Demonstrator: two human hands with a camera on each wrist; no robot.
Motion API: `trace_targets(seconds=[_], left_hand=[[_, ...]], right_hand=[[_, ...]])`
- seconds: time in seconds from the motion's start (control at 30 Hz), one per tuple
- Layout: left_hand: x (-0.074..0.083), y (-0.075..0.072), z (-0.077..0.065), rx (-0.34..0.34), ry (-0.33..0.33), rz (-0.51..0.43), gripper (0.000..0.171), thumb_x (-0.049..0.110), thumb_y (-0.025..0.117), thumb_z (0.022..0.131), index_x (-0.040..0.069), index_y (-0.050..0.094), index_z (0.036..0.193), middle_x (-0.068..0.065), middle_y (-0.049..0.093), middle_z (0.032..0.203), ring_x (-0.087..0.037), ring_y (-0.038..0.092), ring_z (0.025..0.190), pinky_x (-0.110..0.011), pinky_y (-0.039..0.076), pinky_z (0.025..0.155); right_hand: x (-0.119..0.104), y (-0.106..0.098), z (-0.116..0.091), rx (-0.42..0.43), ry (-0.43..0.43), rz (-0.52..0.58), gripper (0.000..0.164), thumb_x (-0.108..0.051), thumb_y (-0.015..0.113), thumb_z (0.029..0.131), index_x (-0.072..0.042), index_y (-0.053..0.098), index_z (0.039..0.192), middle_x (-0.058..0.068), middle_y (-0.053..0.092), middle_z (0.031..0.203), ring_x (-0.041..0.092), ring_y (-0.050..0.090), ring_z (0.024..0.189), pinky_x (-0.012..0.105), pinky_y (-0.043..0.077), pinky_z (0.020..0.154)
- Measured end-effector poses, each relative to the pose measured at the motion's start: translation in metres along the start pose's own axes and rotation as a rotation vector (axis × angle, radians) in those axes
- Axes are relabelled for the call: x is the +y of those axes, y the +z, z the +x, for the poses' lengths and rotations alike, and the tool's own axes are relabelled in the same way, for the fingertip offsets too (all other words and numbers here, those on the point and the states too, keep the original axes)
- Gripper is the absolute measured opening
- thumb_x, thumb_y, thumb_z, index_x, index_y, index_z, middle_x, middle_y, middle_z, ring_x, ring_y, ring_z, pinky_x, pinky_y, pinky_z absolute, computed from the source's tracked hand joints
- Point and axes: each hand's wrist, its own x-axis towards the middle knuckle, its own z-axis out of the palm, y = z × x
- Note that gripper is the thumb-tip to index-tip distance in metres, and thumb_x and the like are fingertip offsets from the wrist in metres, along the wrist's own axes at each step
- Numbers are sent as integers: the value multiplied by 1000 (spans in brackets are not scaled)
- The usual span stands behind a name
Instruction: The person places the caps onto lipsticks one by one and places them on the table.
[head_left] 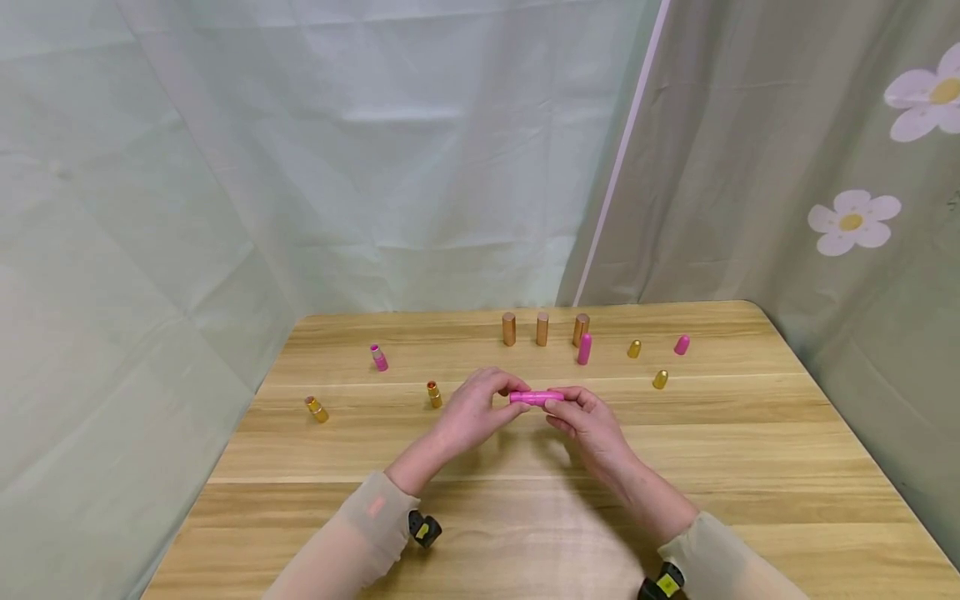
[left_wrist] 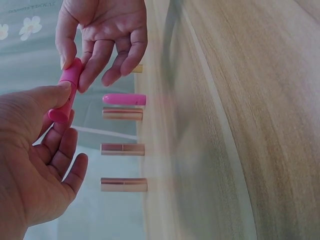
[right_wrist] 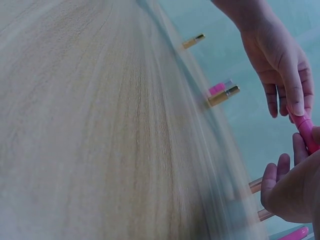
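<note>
A pink lipstick tube (head_left: 535, 398) is held level above the middle of the table, between both hands. My left hand (head_left: 474, 410) pinches its left end between thumb and fingers. At the other end my right hand (head_left: 594, 425) grips the tube with thumb and forefinger. In the left wrist view the pink tube (left_wrist: 71, 75) shows a seam partway along, and its near end is flat. The remaining fingers of both hands are loosely bent beneath it. An uncapped gold lipstick base (head_left: 434, 395) stands just left of the left hand.
Three copper tubes (head_left: 508, 330) and a closed pink tube (head_left: 584, 350) stand toward the back. Rightward are two gold caps (head_left: 660, 380) and a pink cap (head_left: 682, 345). At left are another gold base (head_left: 317, 409) and a pink base (head_left: 379, 358). Curtains (head_left: 450, 167) hang behind the table.
</note>
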Motion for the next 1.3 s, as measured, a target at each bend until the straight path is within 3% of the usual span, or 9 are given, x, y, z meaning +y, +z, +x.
trace_targets(seconds=[0.47,0.9,1.07,1.3], left_hand=[[0,3,-1,-10,-5,-15,18,32,76,95,22,74,109,11,62,101,-10,56,98,-33,49,84],[-2,6,-3,-20,-8,-23,19,32,77,94,21,75,109,12,61,98,-11,55,94,-31,48,80],[-1,8,-2,-51,-28,9,21,31,77,94,18,76,110,9,65,99,-15,58,97,-34,49,83],[1,15,4,-68,-14,201,23,33,79,91,18,75,109,5,68,107,-16,59,101,-36,50,88]], right_hand=[[0,0,-2,28,27,-20,19,-4,70,95,4,61,111,9,68,107,18,67,99,34,54,96],[3,-1,-4,43,29,-16,13,-1,71,93,1,65,104,9,69,101,18,67,95,33,55,95],[1,-4,-3,29,-17,-173,24,-9,75,92,3,66,110,9,72,101,25,65,101,36,51,97],[-5,-6,-1,14,-129,-438,36,-21,80,90,-1,69,119,8,73,107,20,66,101,30,52,90]])
